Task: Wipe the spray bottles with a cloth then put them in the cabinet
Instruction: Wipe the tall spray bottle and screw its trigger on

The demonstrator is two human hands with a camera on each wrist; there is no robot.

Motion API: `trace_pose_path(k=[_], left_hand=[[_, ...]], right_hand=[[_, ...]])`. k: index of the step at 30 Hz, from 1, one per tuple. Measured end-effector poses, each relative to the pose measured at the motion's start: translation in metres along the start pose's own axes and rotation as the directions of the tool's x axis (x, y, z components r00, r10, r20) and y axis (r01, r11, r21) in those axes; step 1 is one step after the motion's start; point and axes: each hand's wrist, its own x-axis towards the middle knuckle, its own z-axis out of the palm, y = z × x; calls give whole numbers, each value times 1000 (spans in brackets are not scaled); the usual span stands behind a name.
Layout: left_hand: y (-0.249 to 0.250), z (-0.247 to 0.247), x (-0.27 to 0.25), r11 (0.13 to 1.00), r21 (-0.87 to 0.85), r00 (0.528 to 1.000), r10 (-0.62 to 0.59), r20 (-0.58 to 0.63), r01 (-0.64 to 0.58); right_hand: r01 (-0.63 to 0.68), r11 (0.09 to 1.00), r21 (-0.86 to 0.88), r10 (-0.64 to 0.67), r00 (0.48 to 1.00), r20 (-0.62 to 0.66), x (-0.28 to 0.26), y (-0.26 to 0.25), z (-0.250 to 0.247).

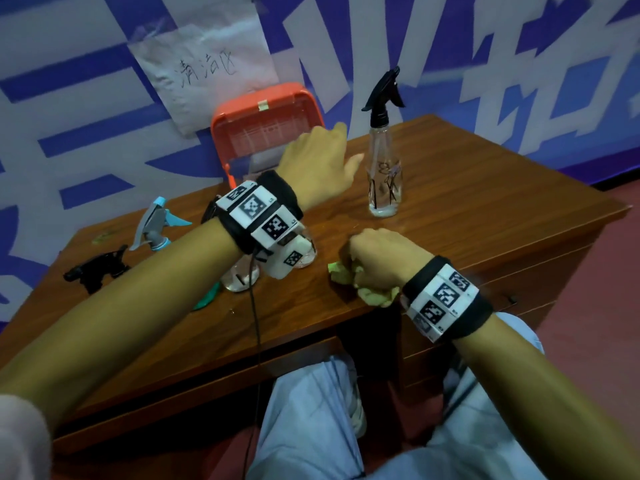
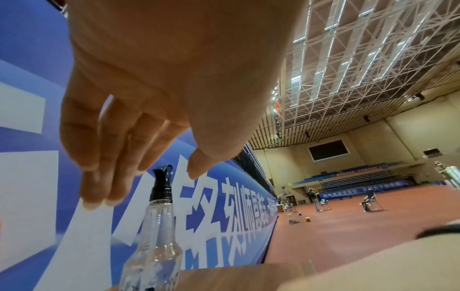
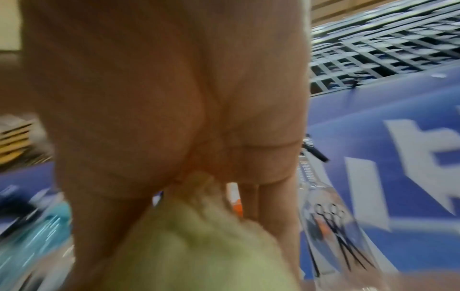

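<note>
A clear spray bottle (image 1: 382, 168) with a black trigger head stands upright on the wooden desk (image 1: 485, 209). My left hand (image 1: 349, 145) is just left of it, fingers straight and spread, not touching it. The left wrist view shows that hand (image 2: 141, 183) open above the bottle (image 2: 159, 226). My right hand (image 1: 353, 261) rests near the desk's front edge and grips a bunched green cloth (image 1: 375, 294). The right wrist view is blurred, with the cloth (image 3: 199, 246) in the palm. Two more bottles stand at the left, one with a blue and grey head (image 1: 156, 225), one with a black head (image 1: 97, 268).
An orange-framed plastic cabinet (image 1: 242, 109) stands at the desk's back edge against the blue and white wall banner. A clear bottle body (image 1: 239, 278) sits partly hidden under my left wrist. A handwritten paper sign (image 1: 204, 67) is taped to the wall.
</note>
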Motion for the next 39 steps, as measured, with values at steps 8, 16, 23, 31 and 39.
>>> trace_pose_path(k=[8, 16, 23, 31, 39], left_hand=[[19, 24, 75, 991, -128, 987, -48, -153, 28], [36, 38, 122, 994, -106, 983, -53, -177, 35], [33, 54, 136, 987, -159, 984, -43, -173, 15], [34, 46, 133, 913, -406, 991, -90, -101, 42], [18, 36, 108, 878, -479, 994, -45, -96, -6]], right_hand=[[-4, 853, 522, 307, 813, -494, -19, 61, 20], [-236, 951, 201, 286, 917, -279, -35, 77, 24], [-229, 964, 137, 231, 973, 8, -39, 77, 4], [-236, 964, 122, 246, 966, -80, -34, 74, 3], [-230, 860, 455, 362, 904, -227, -46, 79, -3]])
